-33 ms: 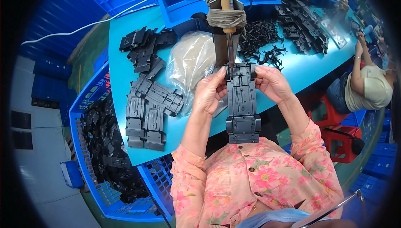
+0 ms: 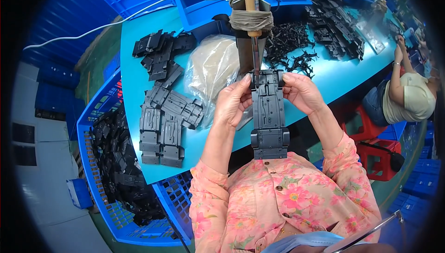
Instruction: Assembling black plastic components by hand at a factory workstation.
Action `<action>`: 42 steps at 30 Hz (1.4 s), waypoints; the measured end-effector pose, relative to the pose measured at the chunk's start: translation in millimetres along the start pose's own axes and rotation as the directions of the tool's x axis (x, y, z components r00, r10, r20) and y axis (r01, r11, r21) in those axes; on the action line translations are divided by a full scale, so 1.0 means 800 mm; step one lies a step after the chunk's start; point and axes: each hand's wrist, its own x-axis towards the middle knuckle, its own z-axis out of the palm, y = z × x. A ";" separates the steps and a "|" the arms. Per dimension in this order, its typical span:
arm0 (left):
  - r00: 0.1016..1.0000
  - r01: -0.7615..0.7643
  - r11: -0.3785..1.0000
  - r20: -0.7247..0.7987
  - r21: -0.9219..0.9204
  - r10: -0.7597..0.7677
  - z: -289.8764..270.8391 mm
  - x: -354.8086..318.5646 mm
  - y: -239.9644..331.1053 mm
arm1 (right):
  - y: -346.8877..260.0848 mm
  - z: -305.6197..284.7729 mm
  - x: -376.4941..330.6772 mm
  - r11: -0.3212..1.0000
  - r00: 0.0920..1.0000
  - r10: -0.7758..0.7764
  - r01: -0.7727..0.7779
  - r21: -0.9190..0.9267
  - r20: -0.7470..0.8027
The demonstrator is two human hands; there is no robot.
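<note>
Between my two hands is a long black plastic chassis plate [image 2: 270, 109], its near end by my shirt front. My left hand [image 2: 233, 99] pinches the far left corner between thumb and fingers. The far right corner is gripped by my right hand [image 2: 303, 93]. Over the plate's far end stands a wooden-handled tool [image 2: 251, 5] that looks like a soldering iron, its metal rod pointing down by my left thumb. Cloth strips bind it to an upright metal holder [image 2: 261, 51]. Whether the tip touches the plate I cannot tell.
Similar plates [image 2: 162, 128] lie left on the turquoise table [image 2: 199, 153], beside a clear plastic bag [image 2: 211, 63]. Small black parts [image 2: 289, 40] are heaped behind the holder. A blue crate [image 2: 85, 153] of black parts stands left. A white cable [image 2: 139, 13] crosses behind. Another person [image 2: 410, 93] sits right.
</note>
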 end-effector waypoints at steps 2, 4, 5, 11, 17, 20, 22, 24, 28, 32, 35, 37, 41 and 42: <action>1.000 0.001 1.000 0.006 0.005 -0.001 0.000 -0.001 0.000 | 0.003 -0.004 0.001 1.000 1.000 0.003 -0.003 -0.001 0.001; 1.000 0.002 1.000 0.005 0.009 -0.002 -0.001 -0.002 0.000 | 0.003 -0.005 0.001 1.000 1.000 0.006 -0.006 -0.003 0.002; 1.000 0.003 1.000 0.005 0.015 -0.003 -0.002 -0.003 0.000 | 0.004 -0.005 0.001 1.000 1.000 0.009 -0.009 -0.005 0.004; 1.000 -0.015 1.000 0.025 0.000 0.015 0.003 -0.008 0.004 | 0.003 -0.004 0.000 1.000 1.000 -0.010 0.010 0.010 0.011; 1.000 -0.004 1.000 0.027 -0.002 0.004 0.004 -0.006 0.004 | 0.005 -0.009 0.001 1.000 1.000 0.000 0.000 -0.004 -0.011; 1.000 -0.007 1.000 0.027 0.003 0.007 0.000 -0.004 0.002 | 0.006 -0.009 0.001 1.000 1.000 -0.003 0.003 0.001 0.000; 1.000 -0.006 1.000 0.026 0.006 0.006 0.002 -0.006 0.004 | 0.004 -0.004 0.001 1.000 1.000 -0.003 0.003 0.007 0.003; 1.000 -0.006 1.000 0.026 0.009 0.005 0.003 -0.007 0.006 | 0.003 -0.003 0.001 1.000 1.000 -0.005 0.005 0.012 0.005; 1.000 -0.001 1.000 0.031 0.021 0.000 0.001 -0.005 0.005 | 0.004 -0.005 0.000 1.000 1.000 0.001 -0.001 0.021 0.000; 0.999 0.002 1.000 0.037 0.022 -0.003 0.003 -0.006 0.006 | 0.005 -0.009 0.001 1.000 1.000 0.002 -0.002 0.025 0.014; 1.000 -0.001 0.999 0.031 0.043 0.000 0.001 -0.007 0.006 | 0.002 -0.002 -0.001 1.000 1.000 -0.005 0.005 0.026 0.017; 1.000 -0.009 0.999 0.028 0.043 0.008 0.002 -0.006 0.005 | 0.003 -0.002 -0.002 0.999 1.000 -0.010 0.010 0.033 0.009; 1.000 -0.020 0.999 0.024 0.041 0.019 0.003 -0.007 0.003 | 0.007 -0.006 -0.001 0.998 1.000 -0.009 0.008 0.059 0.016; 1.000 -0.021 0.999 0.023 0.041 0.020 0.002 -0.007 0.003 | 0.007 -0.005 -0.001 0.998 1.000 -0.008 0.007 0.059 0.017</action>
